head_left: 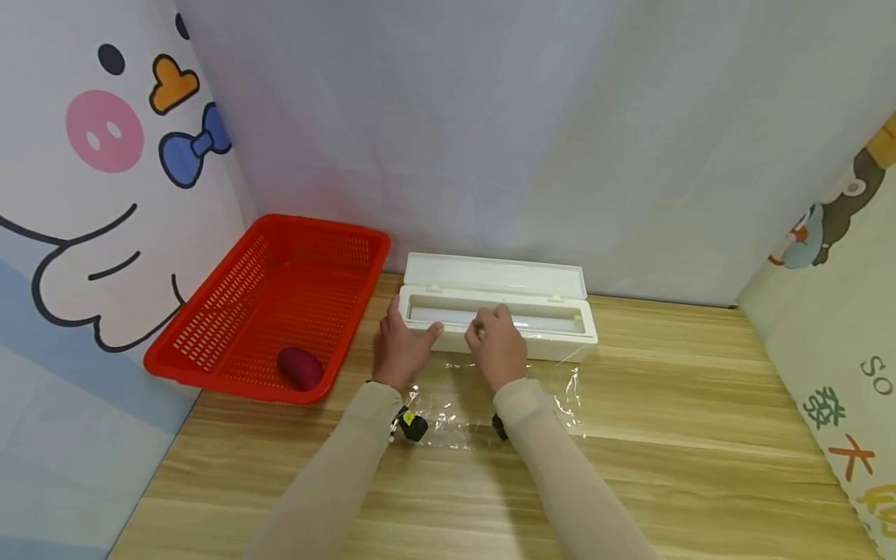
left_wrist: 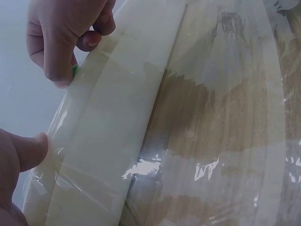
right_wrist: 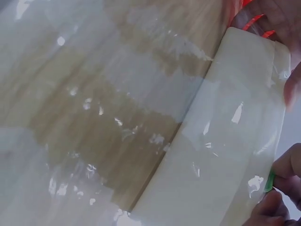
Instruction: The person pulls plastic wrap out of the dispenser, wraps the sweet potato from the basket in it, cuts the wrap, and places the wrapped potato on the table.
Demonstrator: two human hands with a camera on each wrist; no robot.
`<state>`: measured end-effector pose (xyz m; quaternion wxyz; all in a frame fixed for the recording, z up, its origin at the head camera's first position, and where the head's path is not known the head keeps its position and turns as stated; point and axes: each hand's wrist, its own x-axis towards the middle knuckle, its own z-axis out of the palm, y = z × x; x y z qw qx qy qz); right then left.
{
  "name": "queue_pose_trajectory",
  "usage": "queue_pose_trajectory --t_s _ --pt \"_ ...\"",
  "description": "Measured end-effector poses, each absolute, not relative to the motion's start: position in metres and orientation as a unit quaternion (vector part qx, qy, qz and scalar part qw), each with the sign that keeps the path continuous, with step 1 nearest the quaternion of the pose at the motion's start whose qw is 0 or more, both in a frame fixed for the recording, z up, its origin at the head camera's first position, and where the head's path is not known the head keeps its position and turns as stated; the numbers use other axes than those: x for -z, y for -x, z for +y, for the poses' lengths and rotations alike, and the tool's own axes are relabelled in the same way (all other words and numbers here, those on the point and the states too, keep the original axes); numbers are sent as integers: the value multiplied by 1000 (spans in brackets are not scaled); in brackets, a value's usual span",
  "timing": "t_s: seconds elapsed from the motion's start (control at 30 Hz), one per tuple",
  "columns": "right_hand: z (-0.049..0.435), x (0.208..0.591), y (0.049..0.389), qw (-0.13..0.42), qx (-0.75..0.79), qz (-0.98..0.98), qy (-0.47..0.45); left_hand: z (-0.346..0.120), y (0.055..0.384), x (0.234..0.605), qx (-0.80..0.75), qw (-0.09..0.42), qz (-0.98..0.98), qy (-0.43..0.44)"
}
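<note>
A white cling film dispenser box (head_left: 490, 296) lies on the table with its lid (head_left: 497, 276) raised behind it. Inside is a white roll (head_left: 546, 320). Clear cling film (head_left: 455, 404) stretches over the front edge and down across the wood towards the person. At the left end, my left hand (head_left: 404, 350) grips the box, its thumb on the front top edge and fingers round the side. With bent fingers, my right hand (head_left: 500, 348) pinches a small green slider (right_wrist: 269, 181) at the front edge, near the box's middle. The fingers mostly hide the slider.
A red plastic basket (head_left: 371, 311) stands to the left of the box, with a dark red oval item (head_left: 301, 368) in its near corner. Behind the box hangs a pale curtain (head_left: 490, 140). Printed cartoon panels flank the wooden table (head_left: 700, 420).
</note>
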<state>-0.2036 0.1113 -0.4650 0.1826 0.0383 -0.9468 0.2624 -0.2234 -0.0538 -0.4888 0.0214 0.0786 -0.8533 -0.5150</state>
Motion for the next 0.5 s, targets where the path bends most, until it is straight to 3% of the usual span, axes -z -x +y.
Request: queue_pose_trajectory --t_s 0.27,0.5 --pt "112 460 207 132 -317 -939 -16 -56 224 490 514 34 -853 -82" --pt "117 462 209 120 -332 -935 -19 -56 225 497 513 29 -855 -69"
